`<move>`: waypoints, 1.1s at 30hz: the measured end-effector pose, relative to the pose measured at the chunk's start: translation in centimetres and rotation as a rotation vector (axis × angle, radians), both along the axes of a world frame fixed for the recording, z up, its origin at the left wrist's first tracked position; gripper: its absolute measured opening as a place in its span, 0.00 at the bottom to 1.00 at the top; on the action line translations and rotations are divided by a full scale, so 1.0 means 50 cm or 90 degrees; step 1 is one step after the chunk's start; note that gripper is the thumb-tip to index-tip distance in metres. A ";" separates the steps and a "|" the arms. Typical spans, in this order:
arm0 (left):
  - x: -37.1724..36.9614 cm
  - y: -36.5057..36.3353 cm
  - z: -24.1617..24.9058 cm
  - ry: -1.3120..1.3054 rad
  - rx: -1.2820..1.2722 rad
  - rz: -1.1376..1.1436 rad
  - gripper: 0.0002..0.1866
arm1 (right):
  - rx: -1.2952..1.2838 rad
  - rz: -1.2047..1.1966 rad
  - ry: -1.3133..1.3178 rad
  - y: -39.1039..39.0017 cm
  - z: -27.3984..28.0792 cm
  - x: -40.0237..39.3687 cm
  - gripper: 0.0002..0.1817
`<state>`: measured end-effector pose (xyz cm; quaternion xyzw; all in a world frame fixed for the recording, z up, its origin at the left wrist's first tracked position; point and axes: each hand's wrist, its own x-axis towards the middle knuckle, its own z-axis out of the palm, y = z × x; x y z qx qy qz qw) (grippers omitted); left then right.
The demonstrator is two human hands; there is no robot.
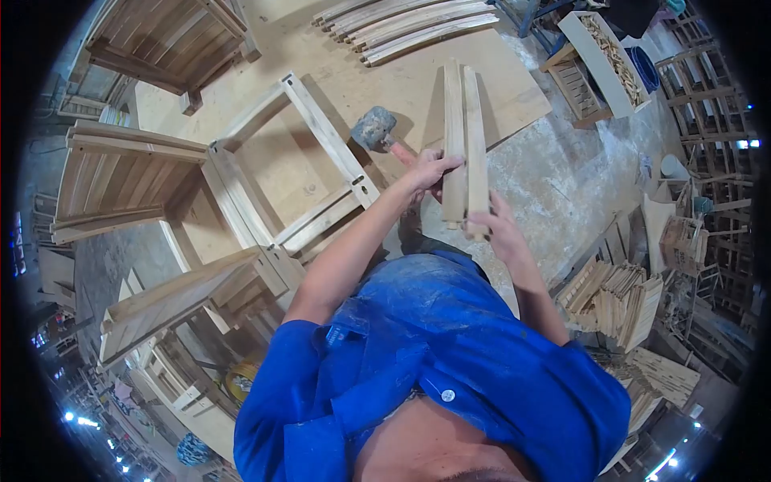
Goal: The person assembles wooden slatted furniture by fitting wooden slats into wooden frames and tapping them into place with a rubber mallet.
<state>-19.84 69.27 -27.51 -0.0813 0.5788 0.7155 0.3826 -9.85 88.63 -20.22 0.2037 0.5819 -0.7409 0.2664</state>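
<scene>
Two long pale wooden bars stand side by side in front of me, a narrow gap between them. My left hand point(434, 173) is closed on the left bar point(454, 145), near its lower half. At the lower end of the right bar point(476, 153) is my right hand point(499, 227), its fingers round that end. Short tenons show at the bars' near ends. A mallet with a grey, worn head point(374, 128) and a reddish handle lies on the plywood board point(514, 88), just beyond my left hand.
Wooden frames point(321, 132) and slatted panels point(132, 181) stand at the left. Curved slats point(418, 28) lie at the board's far edge. A box of small wood pieces point(610, 64) is at the upper right. Stacked slats point(614, 301) sit at the lower right.
</scene>
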 end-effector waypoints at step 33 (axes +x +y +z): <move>0.860 -0.938 0.118 0.432 -0.890 1.060 0.12 | 0.248 -0.018 0.779 -0.342 0.206 -0.098 0.12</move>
